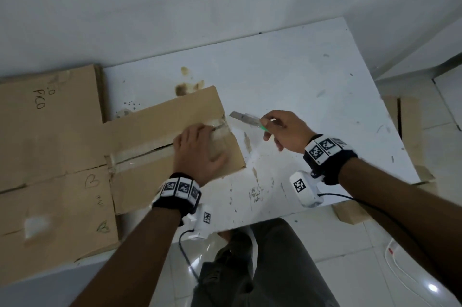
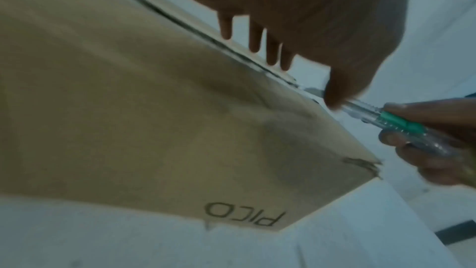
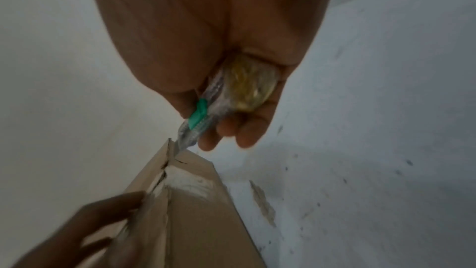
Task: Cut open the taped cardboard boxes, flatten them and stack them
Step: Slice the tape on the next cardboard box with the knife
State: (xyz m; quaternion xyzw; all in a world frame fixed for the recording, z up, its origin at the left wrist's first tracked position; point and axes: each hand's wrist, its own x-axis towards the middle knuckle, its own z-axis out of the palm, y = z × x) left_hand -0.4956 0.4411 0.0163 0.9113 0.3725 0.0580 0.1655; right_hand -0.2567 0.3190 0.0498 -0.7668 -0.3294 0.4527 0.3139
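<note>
While the left hand (image 1: 200,149) lies flat, fingers straight, on the cardboard box (image 1: 175,136) at the desk's (image 1: 300,77) left side, the right hand (image 1: 287,131) curls around a green-slider utility knife (image 1: 246,118), blade just off the box's right edge. Cutting looks under way; next, the blade probably needs guiding along the taped seam (image 1: 142,154), clear of those fingers.

box (image 1: 175,116) brown | knife (image 1: 250,119) clear, green slider | table (image 1: 300,77) white, stained
</note>
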